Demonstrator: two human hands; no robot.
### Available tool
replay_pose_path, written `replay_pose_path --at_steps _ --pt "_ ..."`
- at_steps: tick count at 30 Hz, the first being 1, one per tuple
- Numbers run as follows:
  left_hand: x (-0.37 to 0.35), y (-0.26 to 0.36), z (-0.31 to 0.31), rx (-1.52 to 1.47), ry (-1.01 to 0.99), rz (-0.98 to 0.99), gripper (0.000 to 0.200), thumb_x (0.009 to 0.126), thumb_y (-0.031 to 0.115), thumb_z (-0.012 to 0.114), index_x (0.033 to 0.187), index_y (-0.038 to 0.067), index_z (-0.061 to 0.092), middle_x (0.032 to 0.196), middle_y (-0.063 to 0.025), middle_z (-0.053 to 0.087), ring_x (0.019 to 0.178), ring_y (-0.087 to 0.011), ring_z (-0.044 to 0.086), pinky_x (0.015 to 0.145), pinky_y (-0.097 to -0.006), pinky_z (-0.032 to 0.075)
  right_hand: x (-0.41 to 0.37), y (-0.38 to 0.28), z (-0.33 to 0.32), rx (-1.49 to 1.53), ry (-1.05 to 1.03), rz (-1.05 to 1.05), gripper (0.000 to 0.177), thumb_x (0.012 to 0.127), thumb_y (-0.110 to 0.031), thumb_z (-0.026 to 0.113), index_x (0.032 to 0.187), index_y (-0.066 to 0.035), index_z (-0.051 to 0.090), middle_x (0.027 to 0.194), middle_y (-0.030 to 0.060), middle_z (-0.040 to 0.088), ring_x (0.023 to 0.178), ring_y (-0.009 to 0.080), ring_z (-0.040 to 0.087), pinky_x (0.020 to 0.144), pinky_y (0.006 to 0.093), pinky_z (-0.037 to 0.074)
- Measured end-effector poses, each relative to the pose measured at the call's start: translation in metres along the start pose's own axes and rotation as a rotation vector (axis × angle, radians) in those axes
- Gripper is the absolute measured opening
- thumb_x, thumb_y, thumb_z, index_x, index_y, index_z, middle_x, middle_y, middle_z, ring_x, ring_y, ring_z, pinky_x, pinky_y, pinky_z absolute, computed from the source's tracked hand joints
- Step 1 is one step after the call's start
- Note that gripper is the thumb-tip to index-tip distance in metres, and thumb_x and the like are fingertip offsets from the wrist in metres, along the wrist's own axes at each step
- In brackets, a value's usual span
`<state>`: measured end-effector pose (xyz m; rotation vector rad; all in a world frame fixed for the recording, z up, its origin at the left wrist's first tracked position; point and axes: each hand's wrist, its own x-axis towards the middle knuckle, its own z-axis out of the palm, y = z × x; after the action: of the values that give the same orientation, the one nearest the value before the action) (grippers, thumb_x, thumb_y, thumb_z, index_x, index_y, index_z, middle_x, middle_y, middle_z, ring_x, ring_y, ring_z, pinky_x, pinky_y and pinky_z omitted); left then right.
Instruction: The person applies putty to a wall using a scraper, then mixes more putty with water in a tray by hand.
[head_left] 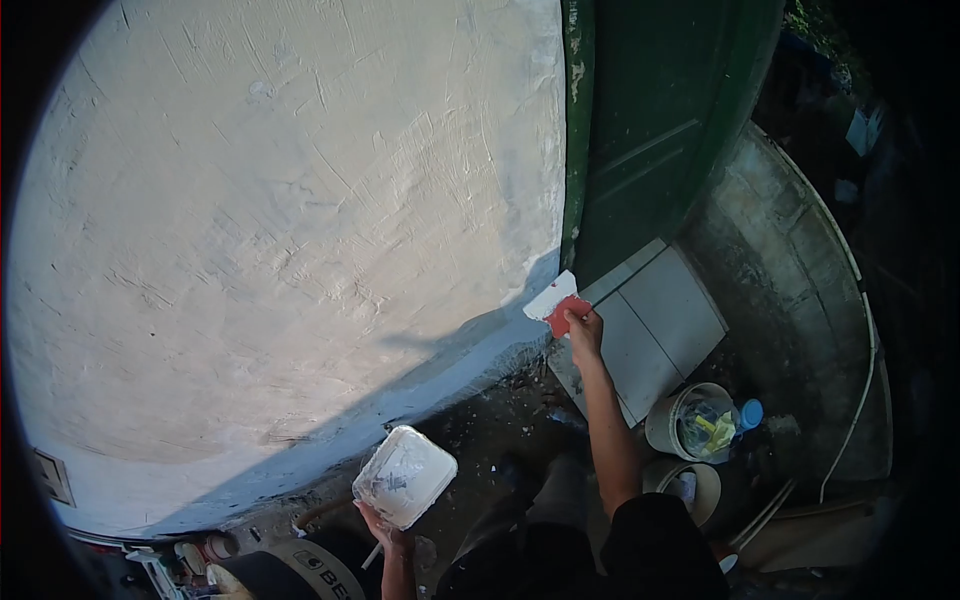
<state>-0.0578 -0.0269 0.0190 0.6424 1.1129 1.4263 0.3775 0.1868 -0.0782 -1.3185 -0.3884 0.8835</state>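
Observation:
My right hand (584, 336) is closed around a red putty spreader (567, 313), its edge coated with white putty (548, 296). The spreader is at the lower corner of the plastered wall (300, 230), beside the green door frame (574, 130). Lower down, my left hand (384, 530) grips a square white plastic tub (436, 462) from below. White and greyish smears line the inside of the tub, which is tilted toward me. Part of the left hand is hidden under it.
Pale tiles (650, 310) form a step under the green door (650, 130). A bucket (660, 428) with plastic wrapping and a blue-lidded item stands at right, another bucket (706, 490) below it. A dark lettered drum (318, 572) sits at bottom left. A curved concrete wall (790, 220) bounds the right.

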Motion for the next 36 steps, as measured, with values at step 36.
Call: replay_pose_path --at_steps 36 --pt "-0.003 0.000 0.042 0.103 0.025 0.111 0.084 0.086 0.065 0.049 0.141 0.004 0.030 0.136 -0.0122 0.044 0.122 -0.0261 0.048 0.103 -0.0434 0.041 0.040 -0.120 0.091 0.289 -0.088 0.138 0.006 0.081 -0.007 0.063 0.086 -0.003 0.062 0.084 0.0064 0.064 0.074 0.0168 0.063 0.068 0.0331 0.053"
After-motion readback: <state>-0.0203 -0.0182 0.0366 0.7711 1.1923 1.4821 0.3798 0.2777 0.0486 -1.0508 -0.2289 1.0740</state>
